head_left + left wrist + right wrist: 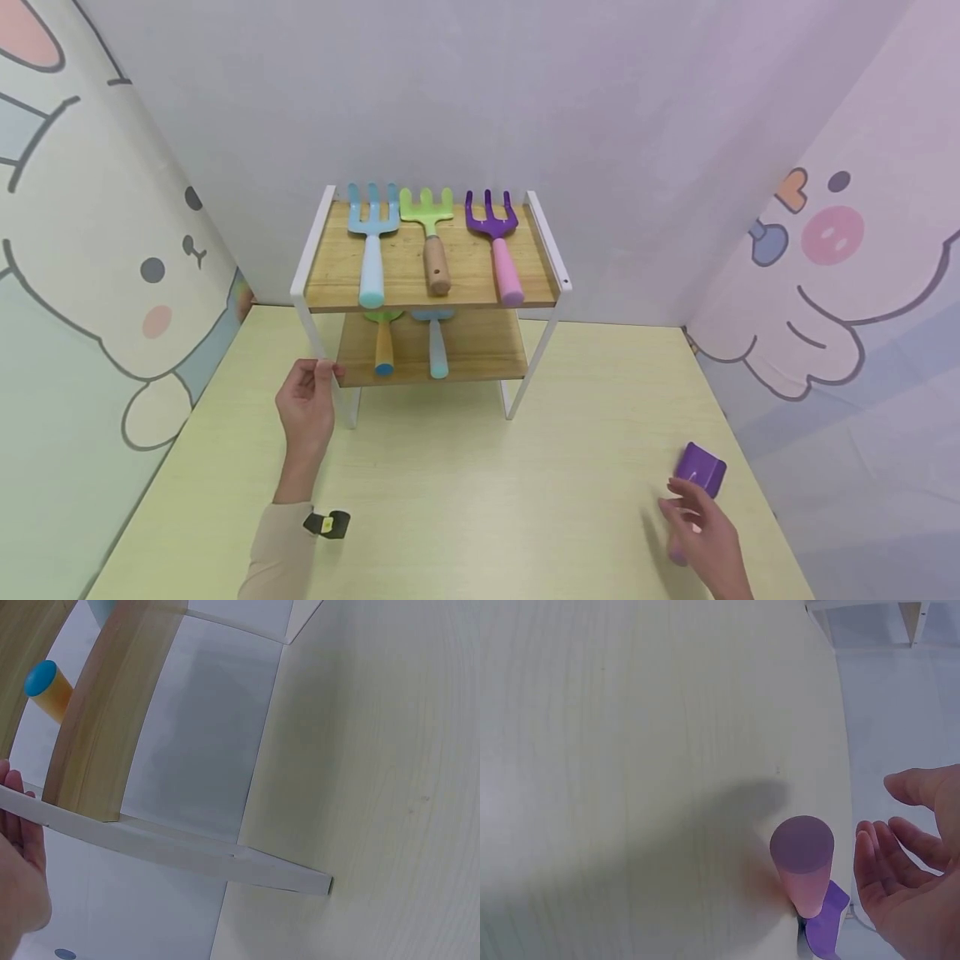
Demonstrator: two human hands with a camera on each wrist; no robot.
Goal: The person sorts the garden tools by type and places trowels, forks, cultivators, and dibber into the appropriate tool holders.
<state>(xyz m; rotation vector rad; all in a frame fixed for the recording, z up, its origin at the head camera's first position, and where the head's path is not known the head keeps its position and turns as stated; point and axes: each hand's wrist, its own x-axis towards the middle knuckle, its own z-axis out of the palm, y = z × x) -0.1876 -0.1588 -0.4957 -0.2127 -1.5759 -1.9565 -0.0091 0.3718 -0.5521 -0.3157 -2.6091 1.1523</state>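
My left hand (306, 412) holds the white left front leg (180, 855) of a two-tier wooden rack (468, 271), fingers curled about it near the lower shelf. At the right, my right hand (705, 533) hovers over a purple trowel (701, 468) with a pink handle (802, 855). A gap shows between thumb and fingers in the right wrist view, and the handle is apart from them. Three hand forks lie on the top shelf: a light blue one (372, 242), a green one with a wooden handle (435, 258), and a purple one with a pink handle (504, 258).
On the lower shelf lie a yellow-handled tool (384, 354) and a light blue-handled one (437, 350), their heads partly hidden by the top shelf. The rack stands near the back of a pale wooden table (480, 500). Cartoon-printed curtains (480, 100) enclose it.
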